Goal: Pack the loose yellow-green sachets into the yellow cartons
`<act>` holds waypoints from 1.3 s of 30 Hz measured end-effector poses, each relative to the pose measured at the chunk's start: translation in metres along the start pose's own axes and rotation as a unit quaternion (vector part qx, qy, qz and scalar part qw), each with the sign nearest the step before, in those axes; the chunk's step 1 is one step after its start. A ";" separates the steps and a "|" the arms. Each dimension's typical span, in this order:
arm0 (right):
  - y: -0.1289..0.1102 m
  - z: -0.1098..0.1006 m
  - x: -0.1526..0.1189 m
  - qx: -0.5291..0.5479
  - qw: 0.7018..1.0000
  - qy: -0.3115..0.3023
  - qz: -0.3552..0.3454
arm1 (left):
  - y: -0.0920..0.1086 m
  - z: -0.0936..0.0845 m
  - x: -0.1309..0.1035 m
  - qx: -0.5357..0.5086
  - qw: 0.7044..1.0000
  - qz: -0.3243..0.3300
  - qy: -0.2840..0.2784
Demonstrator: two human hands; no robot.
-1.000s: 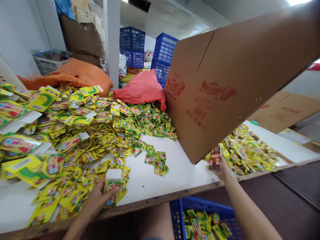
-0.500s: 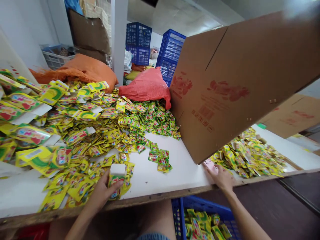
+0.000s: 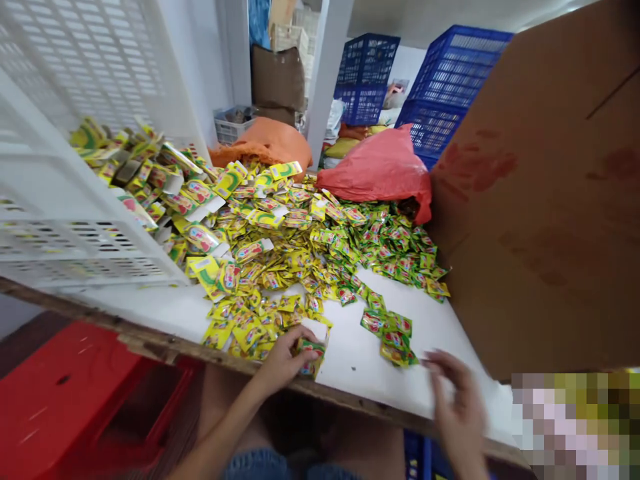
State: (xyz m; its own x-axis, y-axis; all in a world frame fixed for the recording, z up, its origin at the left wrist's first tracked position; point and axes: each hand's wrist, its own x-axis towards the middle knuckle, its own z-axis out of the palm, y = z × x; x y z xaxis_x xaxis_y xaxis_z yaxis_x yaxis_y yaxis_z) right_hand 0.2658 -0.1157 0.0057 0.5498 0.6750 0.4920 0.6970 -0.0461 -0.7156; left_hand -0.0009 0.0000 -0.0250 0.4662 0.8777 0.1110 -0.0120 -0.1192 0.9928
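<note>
My left hand [image 3: 286, 360] is closed around a small yellow-and-green carton [image 3: 311, 355] by the table's front edge; its white flap stands up. My right hand [image 3: 459, 407], slightly blurred, hovers over the white tabletop with thumb and fingers apart and nothing visible in it. Just left of its fingertips lies a small group of green sachets [image 3: 393, 333]. Yellow sachets [image 3: 250, 327] spread beside and behind my left hand. Farther back, a heap of green sachets [image 3: 400, 247] spills from a red sack [image 3: 377, 167].
A white plastic crate [image 3: 100, 233] lies tipped at left, with small yellow boxes [image 3: 200, 237] spilling out. A large cardboard carton [image 3: 545, 220] blocks the right side. Behind are an orange sack [image 3: 273, 143] and blue crates [image 3: 445, 87]. A red stool [image 3: 65, 393] stands below left.
My view has swung left. My right hand has left the pink item at the large carton's lower corner and moved over to the green sachets. My left hand still holds the small carton.
</note>
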 end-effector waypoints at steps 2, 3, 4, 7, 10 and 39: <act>-0.029 0.045 -0.023 0.088 0.979 -0.181 -0.021 | 0.003 -0.001 -0.001 0.024 0.999 0.003 -0.022; -0.041 0.064 -0.031 0.123 0.968 -0.218 -0.026 | 0.004 -0.002 -0.001 0.025 0.999 0.007 -0.027; -0.051 0.081 -0.037 0.153 0.956 -0.247 -0.027 | 0.006 -0.003 -0.001 0.021 0.999 0.013 -0.028; -0.068 0.108 -0.043 0.208 0.946 -0.248 -0.004 | 0.009 -0.008 0.000 0.008 0.999 0.020 -0.023; -0.071 0.111 -0.041 0.221 0.948 -0.229 -0.021 | 0.008 -0.010 0.001 0.016 0.999 0.018 -0.031; -0.072 0.107 -0.038 0.199 0.940 -0.258 -0.103 | 0.017 -0.006 -0.015 0.101 0.989 0.100 0.047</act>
State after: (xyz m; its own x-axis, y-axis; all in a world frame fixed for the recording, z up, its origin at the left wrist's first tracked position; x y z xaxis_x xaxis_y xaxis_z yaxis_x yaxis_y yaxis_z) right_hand 0.1451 -0.0592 -0.0144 0.0542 0.9116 0.4074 0.4794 0.3341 -0.8115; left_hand -0.0136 -0.0124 -0.0098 0.3877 0.8657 0.3166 0.0861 -0.3760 0.9226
